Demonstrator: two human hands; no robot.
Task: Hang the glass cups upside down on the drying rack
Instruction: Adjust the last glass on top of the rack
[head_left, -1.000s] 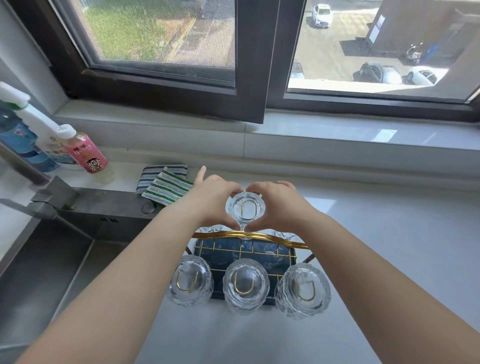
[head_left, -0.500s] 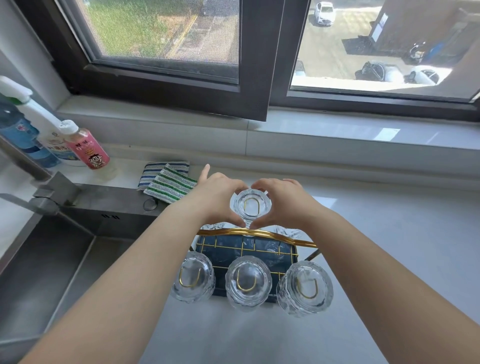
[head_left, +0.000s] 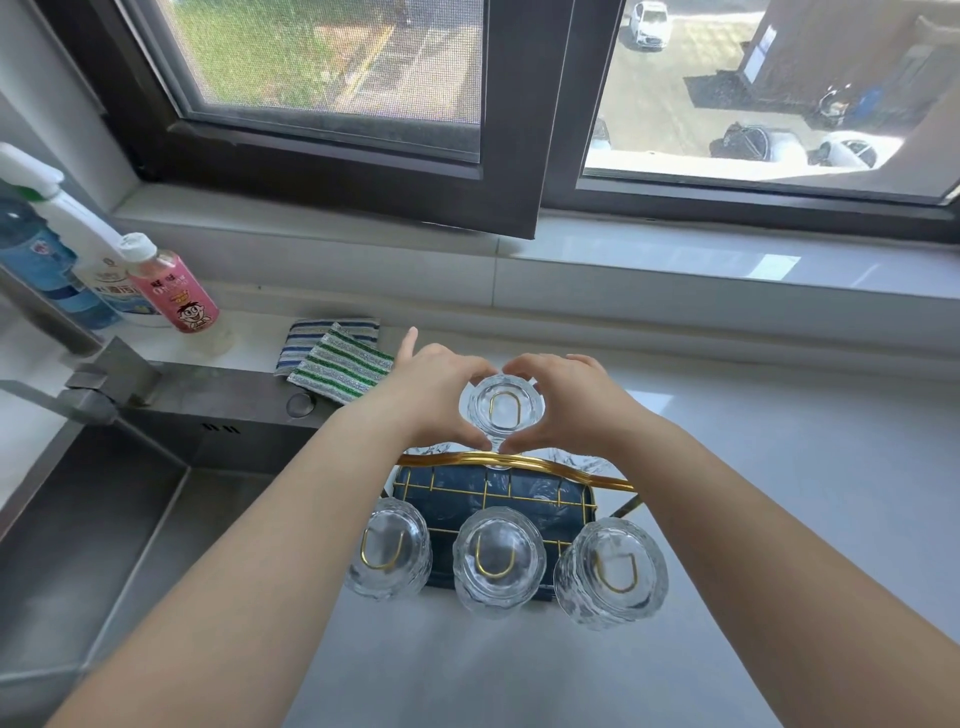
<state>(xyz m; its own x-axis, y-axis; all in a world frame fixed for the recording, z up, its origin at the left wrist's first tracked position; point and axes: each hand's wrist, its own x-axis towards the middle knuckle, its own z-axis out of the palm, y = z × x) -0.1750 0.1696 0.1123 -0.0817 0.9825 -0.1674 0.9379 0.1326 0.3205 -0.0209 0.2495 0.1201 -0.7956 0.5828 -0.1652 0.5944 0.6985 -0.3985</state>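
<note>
— So, what have the hands got hold of?

— Both are on one glass cup (head_left: 502, 409). The left hand (head_left: 435, 396) curls round its left side, forefinger sticking out straight, and the right hand (head_left: 567, 397) cups its right side; thumbs nearly meet under it. Neither hand is spread flat.

— How does that cup look?

— Clear, ribbed glass, turned upside down with its thick base facing the camera. A gold wire loop shows through the base, so it sits over a prong at the far middle of the drying rack (head_left: 519, 461).

— And the rest of the rack?

— Gold wire with an arched handle over a dark blue tray. Three more inverted cups hang along the near edge: left cup (head_left: 388, 555), middle cup (head_left: 497, 560), right cup (head_left: 611, 574). Bits of glass peek out beneath both wrists at the far row, too hidden to tell more.

— Anything around it?

— The white counter (head_left: 779, 493) holds the rack. A steel sink (head_left: 104, 519) lies to the left, striped cloths (head_left: 337, 361) behind it, and a pink bottle (head_left: 174, 286) beside other bottles. The forearms cover the rack's near corners.
</note>
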